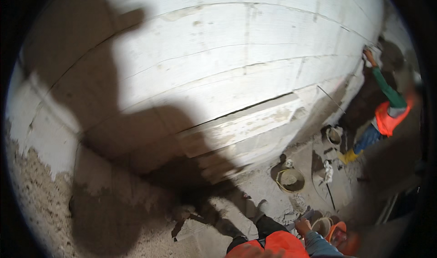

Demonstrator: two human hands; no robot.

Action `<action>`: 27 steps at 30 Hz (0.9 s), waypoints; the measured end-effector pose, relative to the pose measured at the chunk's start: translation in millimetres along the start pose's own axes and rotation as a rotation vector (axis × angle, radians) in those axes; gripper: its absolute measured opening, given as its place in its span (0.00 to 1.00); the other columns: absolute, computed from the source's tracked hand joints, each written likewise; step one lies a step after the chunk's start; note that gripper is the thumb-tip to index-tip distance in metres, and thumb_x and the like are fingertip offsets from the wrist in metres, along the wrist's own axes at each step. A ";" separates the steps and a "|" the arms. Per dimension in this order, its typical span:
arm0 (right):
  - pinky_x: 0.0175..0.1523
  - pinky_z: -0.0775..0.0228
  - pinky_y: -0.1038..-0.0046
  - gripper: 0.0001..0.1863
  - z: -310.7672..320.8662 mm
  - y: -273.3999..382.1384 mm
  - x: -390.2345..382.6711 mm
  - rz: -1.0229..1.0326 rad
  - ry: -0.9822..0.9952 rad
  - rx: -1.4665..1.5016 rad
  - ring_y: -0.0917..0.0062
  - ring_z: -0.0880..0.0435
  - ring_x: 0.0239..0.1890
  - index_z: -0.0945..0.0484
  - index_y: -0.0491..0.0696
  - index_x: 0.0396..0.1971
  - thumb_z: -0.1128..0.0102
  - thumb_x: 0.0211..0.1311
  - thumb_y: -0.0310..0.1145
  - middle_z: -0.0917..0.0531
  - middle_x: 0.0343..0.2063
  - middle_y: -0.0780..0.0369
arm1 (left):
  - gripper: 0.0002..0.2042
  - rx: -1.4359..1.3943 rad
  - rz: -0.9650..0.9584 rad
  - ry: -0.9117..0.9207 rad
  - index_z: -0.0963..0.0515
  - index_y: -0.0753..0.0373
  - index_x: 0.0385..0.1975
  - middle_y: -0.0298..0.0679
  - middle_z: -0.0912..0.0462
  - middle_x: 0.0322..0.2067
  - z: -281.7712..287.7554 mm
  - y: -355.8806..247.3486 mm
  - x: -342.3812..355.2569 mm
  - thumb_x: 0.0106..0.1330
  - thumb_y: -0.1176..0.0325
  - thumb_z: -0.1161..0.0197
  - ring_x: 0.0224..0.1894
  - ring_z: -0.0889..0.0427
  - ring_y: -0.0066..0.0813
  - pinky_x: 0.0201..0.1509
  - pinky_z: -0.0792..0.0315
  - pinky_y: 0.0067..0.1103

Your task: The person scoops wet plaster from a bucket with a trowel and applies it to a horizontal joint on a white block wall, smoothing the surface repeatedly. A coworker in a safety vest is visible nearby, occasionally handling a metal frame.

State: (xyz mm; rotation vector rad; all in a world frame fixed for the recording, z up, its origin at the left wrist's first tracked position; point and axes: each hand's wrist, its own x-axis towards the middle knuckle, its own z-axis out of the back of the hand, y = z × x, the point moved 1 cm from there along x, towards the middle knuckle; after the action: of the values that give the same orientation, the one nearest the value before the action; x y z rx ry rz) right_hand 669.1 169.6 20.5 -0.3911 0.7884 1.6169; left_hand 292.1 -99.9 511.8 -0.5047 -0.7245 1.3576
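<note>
My right hand (302, 226), at the end of a grey-blue sleeve, is low and right of my body. Its fingers look curled, but what they hold, if anything, is too small to make out. Just beyond the hand lies a grey, elongated thing (314, 215). Right of it stands a pale bucket (322, 226) with an orange object (337, 233) against it. At the bottom edge, blurred fingers of my left hand (261, 252) show in front of my orange vest (283, 243). Whether they are closed is unclear.
A pale block wall (246, 39) curves ahead, my shadow across its left. A tub of grey material (290, 180) and another bucket (334, 135) stand on the rubble-strewn floor (255, 189). A co-worker in an orange vest (392, 117) reaches to the wall at right.
</note>
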 end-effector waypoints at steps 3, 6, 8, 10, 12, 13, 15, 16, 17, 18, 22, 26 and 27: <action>0.22 0.19 0.59 0.20 7.3 11.0 -22.7 -0.010 -0.022 0.105 0.62 0.11 0.18 0.13 0.43 0.28 0.41 0.75 0.42 0.13 0.20 0.54 | 0.21 -0.113 0.118 0.062 0.17 0.67 0.62 0.51 0.11 0.52 -28.1 47.2 -2.2 0.73 0.63 0.33 0.51 0.12 0.53 0.59 0.18 0.42; 0.25 0.17 0.61 0.24 11.1 12.7 -28.9 -0.165 -0.005 0.375 0.64 0.12 0.19 0.09 0.44 0.34 0.37 0.75 0.51 0.10 0.23 0.54 | 0.23 -0.266 0.194 0.099 0.19 0.66 0.65 0.52 0.12 0.56 -55.4 78.2 -7.2 0.76 0.61 0.32 0.52 0.12 0.57 0.58 0.18 0.42; 0.23 0.22 0.59 0.24 6.3 6.3 -22.0 -0.093 -0.009 0.357 0.66 0.15 0.17 0.13 0.40 0.35 0.35 0.70 0.51 0.14 0.20 0.53 | 0.24 -0.389 0.259 0.138 0.19 0.64 0.67 0.51 0.12 0.57 -69.8 96.0 -13.2 0.76 0.59 0.30 0.53 0.12 0.58 0.58 0.17 0.43; 0.28 0.19 0.59 0.23 -4.3 -5.7 -7.4 0.129 -0.061 0.234 0.64 0.11 0.22 0.14 0.39 0.36 0.35 0.68 0.49 0.12 0.24 0.50 | 0.26 -0.330 0.341 0.084 0.20 0.62 0.70 0.51 0.13 0.59 -78.0 116.3 -18.7 0.76 0.59 0.28 0.56 0.12 0.55 0.60 0.18 0.41; 0.32 0.17 0.57 0.19 -16.1 -19.2 13.8 0.198 -0.299 -0.005 0.61 0.08 0.29 0.13 0.41 0.36 0.34 0.67 0.45 0.10 0.28 0.49 | 0.28 -0.252 0.399 0.024 0.22 0.61 0.72 0.51 0.13 0.61 -79.3 139.7 -19.3 0.75 0.60 0.26 0.60 0.13 0.53 0.63 0.18 0.40; 0.34 0.16 0.56 0.17 -19.9 -25.6 24.4 0.188 -0.342 -0.117 0.59 0.07 0.33 0.13 0.42 0.36 0.34 0.66 0.43 0.10 0.31 0.48 | 0.29 -0.208 0.421 -0.007 0.23 0.61 0.73 0.51 0.13 0.62 -77.1 151.0 -17.2 0.75 0.61 0.26 0.61 0.13 0.53 0.64 0.19 0.40; 0.30 0.19 0.55 0.18 -16.2 -31.5 42.4 0.363 -0.281 -0.040 0.61 0.11 0.25 0.13 0.44 0.32 0.39 0.72 0.43 0.13 0.25 0.53 | 0.31 -0.061 0.431 -0.049 0.25 0.61 0.75 0.51 0.14 0.64 -69.9 169.5 -6.8 0.74 0.63 0.24 0.64 0.15 0.51 0.67 0.20 0.39; 0.29 0.20 0.55 0.19 -7.7 -28.4 50.7 0.431 -0.213 0.004 0.62 0.13 0.21 0.14 0.45 0.30 0.42 0.75 0.44 0.14 0.21 0.55 | 0.33 0.041 0.419 -0.062 0.27 0.61 0.77 0.51 0.15 0.65 -64.6 176.0 1.3 0.74 0.63 0.24 0.65 0.16 0.51 0.68 0.21 0.39; 0.28 0.22 0.56 0.19 5.5 -19.6 58.8 0.395 -0.217 0.075 0.63 0.14 0.21 0.14 0.44 0.30 0.41 0.75 0.43 0.15 0.21 0.55 | 0.34 0.144 0.405 -0.078 0.28 0.60 0.78 0.51 0.15 0.66 -61.4 180.4 13.1 0.74 0.64 0.24 0.66 0.17 0.51 0.69 0.22 0.38; 0.28 0.23 0.58 0.19 23.6 -5.6 65.8 0.363 -0.219 0.142 0.64 0.15 0.20 0.15 0.44 0.30 0.41 0.75 0.43 0.16 0.21 0.55 | 0.30 0.129 0.393 -0.209 0.25 0.61 0.74 0.51 0.14 0.61 -57.3 183.1 26.5 0.74 0.64 0.24 0.61 0.15 0.51 0.65 0.20 0.38; 0.33 0.25 0.61 0.22 138.8 89.4 79.9 0.280 -0.348 0.688 0.72 0.16 0.26 0.17 0.41 0.32 0.38 0.80 0.46 0.17 0.22 0.61 | 0.32 0.136 0.452 -0.430 0.23 0.66 0.71 0.55 0.16 0.62 -44.5 198.0 100.5 0.68 0.66 0.21 0.64 0.17 0.53 0.71 0.25 0.43; 0.41 0.20 0.61 0.16 288.1 200.0 75.4 0.694 -0.747 0.791 0.67 0.11 0.33 0.16 0.43 0.52 0.27 0.73 0.38 0.12 0.32 0.54 | 0.42 0.265 0.514 -0.480 0.29 0.65 0.78 0.59 0.28 0.76 -34.0 246.7 194.7 0.63 0.64 0.19 0.80 0.33 0.61 0.85 0.40 0.47; 0.42 0.19 0.61 0.16 323.9 223.1 75.0 0.684 -0.626 0.803 0.65 0.10 0.32 0.16 0.43 0.51 0.28 0.75 0.38 0.11 0.32 0.54 | 0.41 0.355 0.471 -0.534 0.29 0.65 0.77 0.58 0.27 0.75 -33.0 263.9 219.1 0.63 0.64 0.19 0.79 0.31 0.62 0.85 0.40 0.47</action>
State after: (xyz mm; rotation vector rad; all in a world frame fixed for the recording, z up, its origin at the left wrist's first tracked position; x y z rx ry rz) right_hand 495.9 437.4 262.5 1.0077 1.0417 1.7116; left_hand 145.1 160.8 340.9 -0.0132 -0.7943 2.0574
